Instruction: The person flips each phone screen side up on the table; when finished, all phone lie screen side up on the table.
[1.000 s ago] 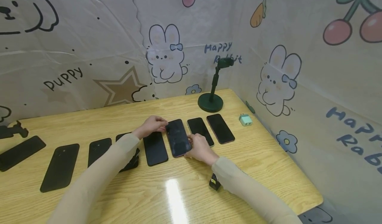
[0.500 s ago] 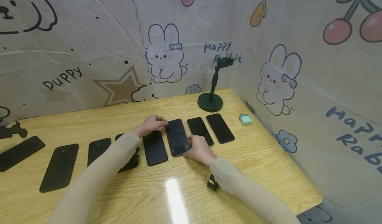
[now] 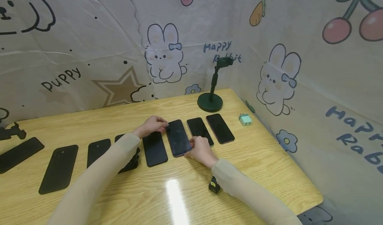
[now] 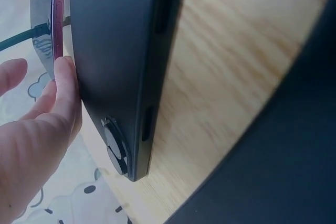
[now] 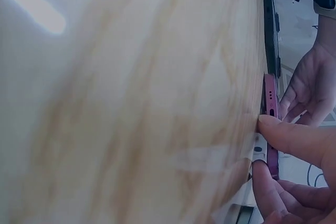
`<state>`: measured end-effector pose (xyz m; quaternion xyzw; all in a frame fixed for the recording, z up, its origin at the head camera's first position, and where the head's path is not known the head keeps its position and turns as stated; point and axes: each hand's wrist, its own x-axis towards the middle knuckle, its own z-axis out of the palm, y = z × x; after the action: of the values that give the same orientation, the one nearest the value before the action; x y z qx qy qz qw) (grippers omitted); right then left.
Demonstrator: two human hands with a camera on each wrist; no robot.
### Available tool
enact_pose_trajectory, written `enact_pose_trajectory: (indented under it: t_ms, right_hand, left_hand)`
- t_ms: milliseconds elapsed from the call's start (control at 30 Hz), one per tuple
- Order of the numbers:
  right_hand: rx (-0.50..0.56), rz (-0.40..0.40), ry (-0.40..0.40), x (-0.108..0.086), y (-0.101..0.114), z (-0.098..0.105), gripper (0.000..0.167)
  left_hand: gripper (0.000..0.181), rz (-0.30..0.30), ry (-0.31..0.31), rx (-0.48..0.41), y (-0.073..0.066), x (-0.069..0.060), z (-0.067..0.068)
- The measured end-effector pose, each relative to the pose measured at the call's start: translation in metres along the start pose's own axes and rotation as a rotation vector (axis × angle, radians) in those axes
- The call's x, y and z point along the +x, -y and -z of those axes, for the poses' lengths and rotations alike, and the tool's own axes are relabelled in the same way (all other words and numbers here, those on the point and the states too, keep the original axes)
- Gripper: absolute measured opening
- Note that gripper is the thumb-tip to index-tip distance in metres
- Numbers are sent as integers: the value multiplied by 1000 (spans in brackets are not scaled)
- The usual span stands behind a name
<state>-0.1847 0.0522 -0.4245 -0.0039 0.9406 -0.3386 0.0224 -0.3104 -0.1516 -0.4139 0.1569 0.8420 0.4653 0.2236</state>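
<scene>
One phone (image 3: 179, 138), between hands, is pinched by the right hand (image 3: 202, 150) and only touched by the left hand (image 3: 152, 125) — hardly moved this past second, so apparently being steadied.

Pink-edged dark phone (image 3: 178, 139), face up

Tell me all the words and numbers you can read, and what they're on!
"puppy": on the back wall sheet.
"Happy R…bit": same sheet, partly behind the dark green stand.
"Happ… Rab…": right wall sheet, cut off by the picture's edge.
Phones, pale green plug, black block: any writing is too small to read.
</scene>
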Motion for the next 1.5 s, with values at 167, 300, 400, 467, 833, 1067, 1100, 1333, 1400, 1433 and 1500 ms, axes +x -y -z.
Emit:
enact_pose_trajectory:
  t_ms: [167,300,400,467,833,1067,1100,1333,1400,1433,1500]
  right_hand:
    - [-24,-5,-20,-1,0,1,54]
    - [-48,-17,-30,-2,0,3,54]
    - [-46,-25,-23,-2,0,3,52]
    - [-40,-29,-17,-2,-1,3,50]
    - [-64,-8,-8,-4,0,1,46]
    - [-136,17,-21,-9,3,3,58]
    - [-146,28,-21,-11,4,3,60]
    - [-202,106,6,-21,24,-1,63]
    - [-209,121,21,-22,32,-4,63]
    - [-214,127,29,-23,36,-6,63]
    - [-226,139,43,-24,43,-11,64]
  left_hand:
    - [40,24,-1,23,-2,1,-1]
    - [39,34,-6,34,-2,3,-3]
    - [38,34,-9,58,-2,2,-4]
    - [38,31,-11,80,-2,2,-4]
    - [37,31,1,195,-5,1,-3]
    - [42,1,4,174,-9,0,1]
    - [45,-15,-2,175,-8,-1,2]
    - [56,-169,-42,260,6,-12,21]
    - [55,-207,-40,288,11,-16,28]
    - [55,-220,-36,298,14,-18,31]
    - [55,-229,-23,321,19,-22,36]
